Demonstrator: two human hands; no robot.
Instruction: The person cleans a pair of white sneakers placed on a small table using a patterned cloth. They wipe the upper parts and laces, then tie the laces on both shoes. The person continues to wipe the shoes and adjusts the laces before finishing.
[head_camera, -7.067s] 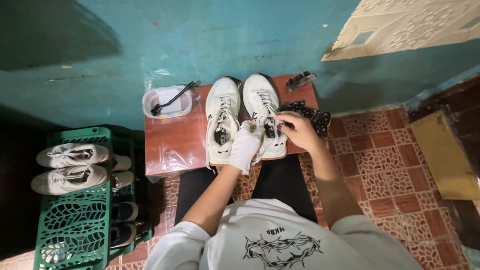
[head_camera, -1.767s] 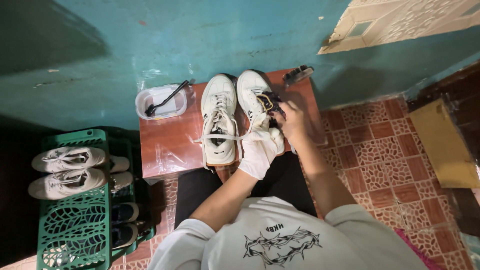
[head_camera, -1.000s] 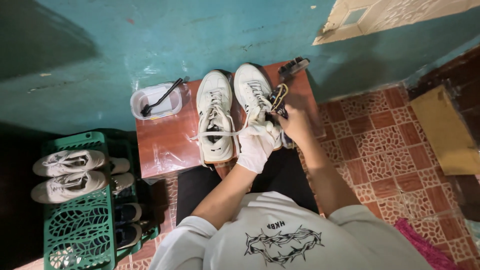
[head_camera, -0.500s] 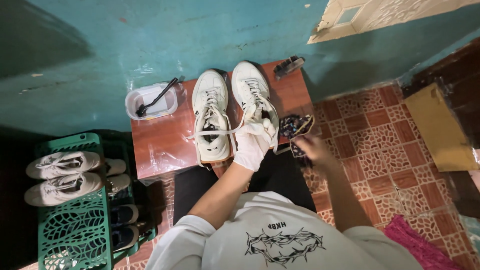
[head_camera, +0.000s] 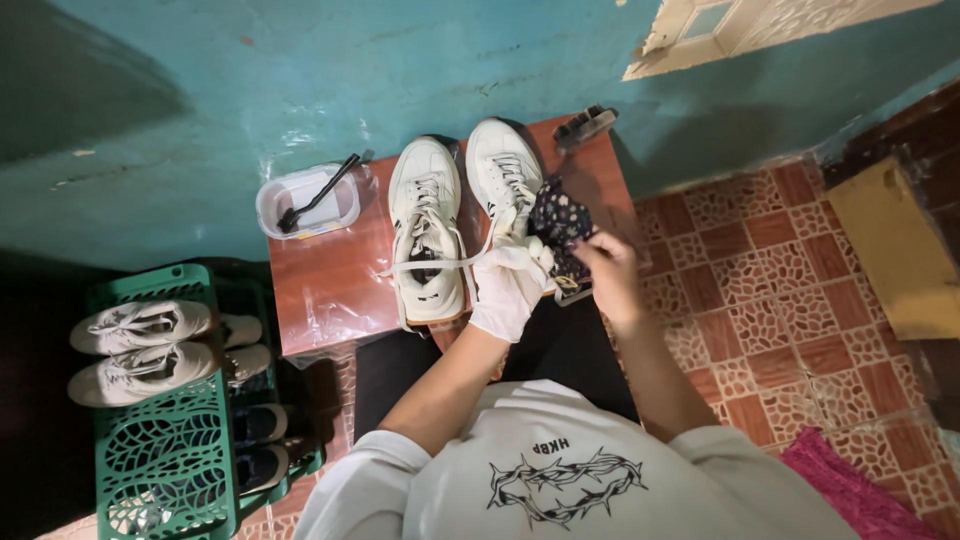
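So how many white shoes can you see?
4: two white shoes on the small table, left one, right one; two on the green rack. Dark ones lie below.

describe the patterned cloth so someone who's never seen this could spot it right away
Start at the small red-brown table against the teal wall, where two white sneakers stand side by side. The cloth lies bunched at the right sneaker, under the bare right hand and beside the gloved left hand. It is the only dark, flower-printed thing there, unlike the plain black brush behind it.
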